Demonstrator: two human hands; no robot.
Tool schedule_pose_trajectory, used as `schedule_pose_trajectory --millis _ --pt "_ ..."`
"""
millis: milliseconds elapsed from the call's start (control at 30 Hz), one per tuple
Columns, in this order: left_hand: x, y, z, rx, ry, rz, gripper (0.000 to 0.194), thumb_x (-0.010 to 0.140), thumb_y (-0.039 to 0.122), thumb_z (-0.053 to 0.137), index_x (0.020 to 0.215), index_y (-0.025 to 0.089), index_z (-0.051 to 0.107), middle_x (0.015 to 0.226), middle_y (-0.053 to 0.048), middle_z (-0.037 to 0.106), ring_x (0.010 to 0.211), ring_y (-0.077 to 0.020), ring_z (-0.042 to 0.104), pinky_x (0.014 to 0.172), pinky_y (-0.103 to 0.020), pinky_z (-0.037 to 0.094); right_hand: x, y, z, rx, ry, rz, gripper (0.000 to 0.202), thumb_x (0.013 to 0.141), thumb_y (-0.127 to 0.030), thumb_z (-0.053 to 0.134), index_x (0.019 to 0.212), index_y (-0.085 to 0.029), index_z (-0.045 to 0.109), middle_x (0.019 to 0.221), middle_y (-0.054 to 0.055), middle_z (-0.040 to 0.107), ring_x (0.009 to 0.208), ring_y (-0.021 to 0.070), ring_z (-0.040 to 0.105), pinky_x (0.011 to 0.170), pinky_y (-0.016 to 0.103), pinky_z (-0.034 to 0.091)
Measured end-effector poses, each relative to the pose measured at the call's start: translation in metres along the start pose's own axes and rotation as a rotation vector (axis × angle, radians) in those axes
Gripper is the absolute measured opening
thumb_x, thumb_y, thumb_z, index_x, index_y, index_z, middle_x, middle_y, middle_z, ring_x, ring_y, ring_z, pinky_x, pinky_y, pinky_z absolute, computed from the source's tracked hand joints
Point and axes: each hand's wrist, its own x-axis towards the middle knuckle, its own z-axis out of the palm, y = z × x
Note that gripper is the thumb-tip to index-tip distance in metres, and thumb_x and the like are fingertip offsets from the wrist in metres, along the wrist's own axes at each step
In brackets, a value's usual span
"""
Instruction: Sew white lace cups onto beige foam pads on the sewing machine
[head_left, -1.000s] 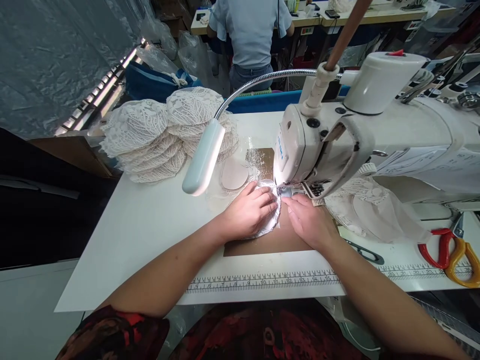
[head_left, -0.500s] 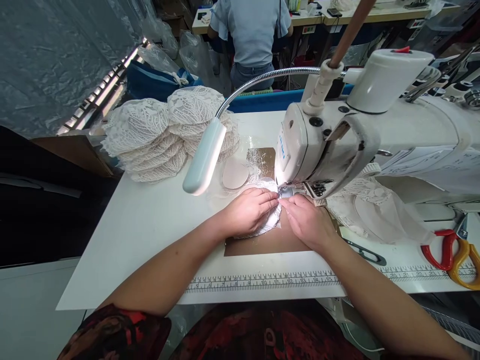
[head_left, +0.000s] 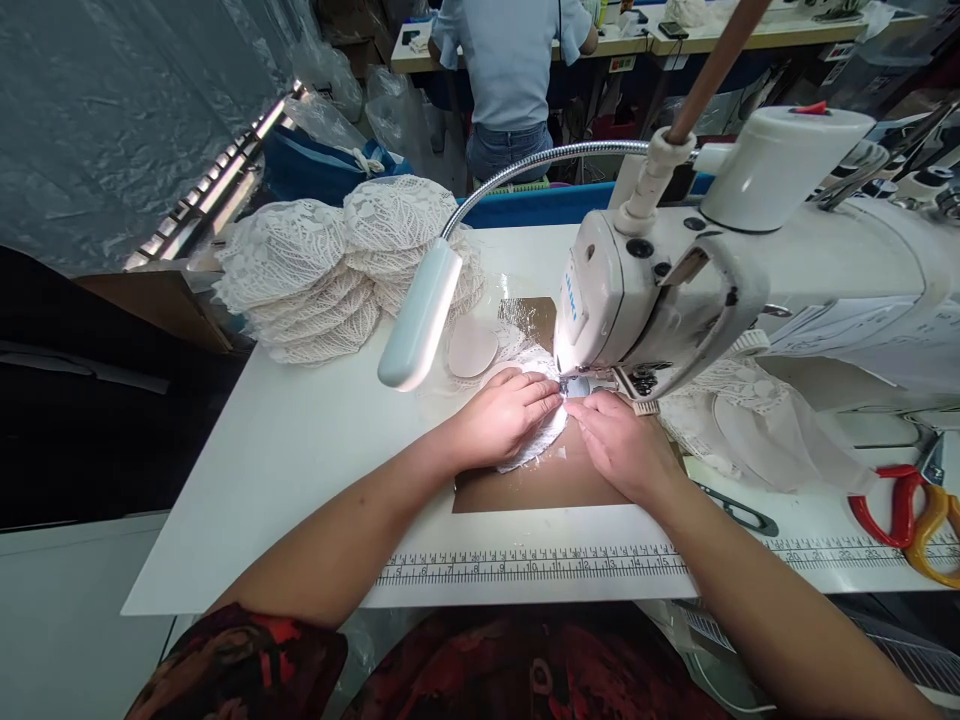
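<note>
A rounded white lace piece (head_left: 541, 441), shaped like a bra cup, lies under the needle area of the white sewing machine (head_left: 592, 300). My left hand (head_left: 506, 415) rests over it, fingers close together and tips at its edge beside the presser foot; the thumb is hidden. From the other side my right hand (head_left: 622, 440) pinches the edge just in front of the foot. The fingertips of both hands nearly meet there. A beige rounded pad (head_left: 472, 346) with lace around it lies behind my left hand.
Stacked lace pieces (head_left: 289, 270) stand at the back left, beside the lamp head (head_left: 421, 315). More lace and sheer fabric (head_left: 757, 430) lies right of the machine. A thread snipper (head_left: 739, 510), scissors (head_left: 896, 510) and a ruler strip (head_left: 540, 565) are near the front edge. A person (head_left: 499, 70) sits beyond.
The lace piece has turned slightly under my left hand, its lower left edge drawing toward the needle. My hands stay at the presser foot. The whole view has shifted slightly.
</note>
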Motion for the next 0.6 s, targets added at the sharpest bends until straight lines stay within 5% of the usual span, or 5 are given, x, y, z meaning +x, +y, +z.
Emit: schedule_pose_trajectory --millis 333,600 --pt "0.0009 -0.0044 -0.0013 0.030 0.051 -0.056 0.038 0.098 0.028 0.042 0.127 0.011 0.059 0.132 -0.015 0.060 0.122 -0.0304 0.052 0.103 -0.049 0.040 0.0033 0.0018 0.0039 0.024 0.013 0.010 0.038 0.090 -0.015 0.043 0.116 -0.020 0.070 0.096 0.007 0.071 0.087 0.0203 0.059 0.070 0.029 0.041" --pt "-0.0061 -0.0067 0.0011 0.067 0.053 -0.139 0.046 0.094 0.036 0.049 0.132 0.012 0.055 0.136 -0.016 0.056 0.129 -0.0370 0.045 0.106 -0.056 0.036 0.0021 0.0030 0.0011 0.053 0.002 0.014 0.038 0.089 -0.015 0.045 0.118 -0.021 0.069 0.095 0.006 0.070 0.081 0.0183 0.060 0.065 0.028 0.039"
